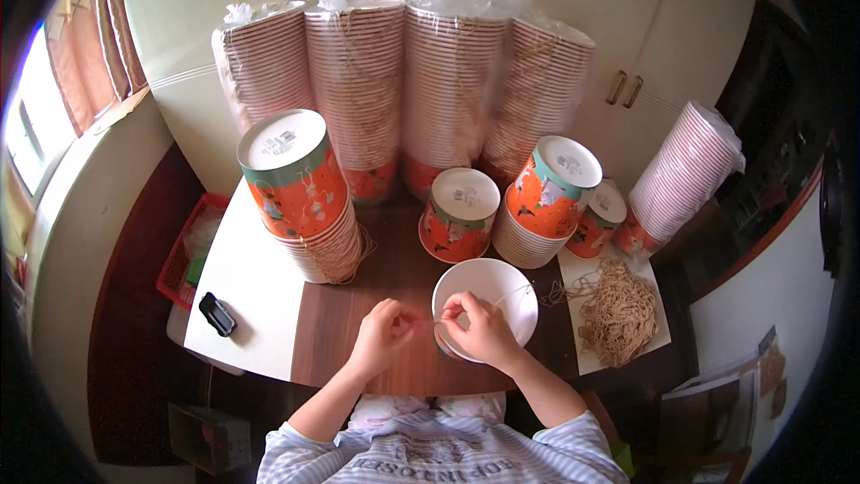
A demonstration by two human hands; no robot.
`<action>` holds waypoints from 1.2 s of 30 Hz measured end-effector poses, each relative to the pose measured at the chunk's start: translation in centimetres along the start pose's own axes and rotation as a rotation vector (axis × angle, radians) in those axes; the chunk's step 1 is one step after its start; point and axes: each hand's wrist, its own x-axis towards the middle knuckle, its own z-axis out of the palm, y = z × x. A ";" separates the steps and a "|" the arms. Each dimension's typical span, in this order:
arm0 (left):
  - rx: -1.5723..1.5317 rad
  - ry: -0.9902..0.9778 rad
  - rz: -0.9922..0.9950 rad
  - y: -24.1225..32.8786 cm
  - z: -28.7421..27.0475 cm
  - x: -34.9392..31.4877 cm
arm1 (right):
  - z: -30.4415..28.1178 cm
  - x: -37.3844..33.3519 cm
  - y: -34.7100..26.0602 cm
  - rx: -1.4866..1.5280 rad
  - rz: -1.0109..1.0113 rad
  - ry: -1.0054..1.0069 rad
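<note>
A paper bucket (503, 280) stands mouth up in front of me, its white inside showing. At its left rim, my right hand (479, 330) is closed in a pinch on a thin string (513, 290). That string crosses the bucket's mouth toward a tangled heap of beige string (620, 315) on the right. Just left of the bucket, and apart from it, my left hand (387, 333) is closed with thumb and fingers together. Whatever is between those fingertips is too small to make out.
Upside-down orange paper buckets (459, 215) stand behind, with a strung stack (300, 193) at left and another stack (548, 202) at right. Tall plastic-wrapped bucket stacks (354, 90) line the back. A black plastic object (217, 315) and a red basket (170, 269) are at left.
</note>
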 end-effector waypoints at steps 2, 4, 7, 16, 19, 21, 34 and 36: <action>0.077 0.032 0.017 -0.1 0.5 -0.5 | 0.1 0.1 -0.1 0.019 0.015 -0.010; 0.219 0.095 0.070 -0.7 1.4 -0.9 | 0.1 0.1 -0.2 0.037 0.031 -0.019; 0.231 0.107 0.075 -0.8 2.1 -1.2 | 0.0 0.1 -0.3 0.048 0.036 -0.036; 0.184 0.295 0.266 -0.5 2.4 -0.7 | 0.2 0.2 -0.2 0.072 0.017 -0.072; 0.104 0.294 0.241 -0.4 2.6 -0.7 | 0.3 0.1 0.1 0.091 0.008 -0.057; 0.070 0.272 0.188 -0.6 2.7 -0.7 | 0.3 0.2 0.0 0.093 0.006 -0.054; -0.168 0.279 0.095 -1.4 3.8 -1.3 | 0.3 0.2 -0.2 0.098 0.034 -0.061; -0.324 0.256 0.044 -1.4 4.0 -1.5 | 0.3 0.2 -0.2 0.100 0.030 -0.053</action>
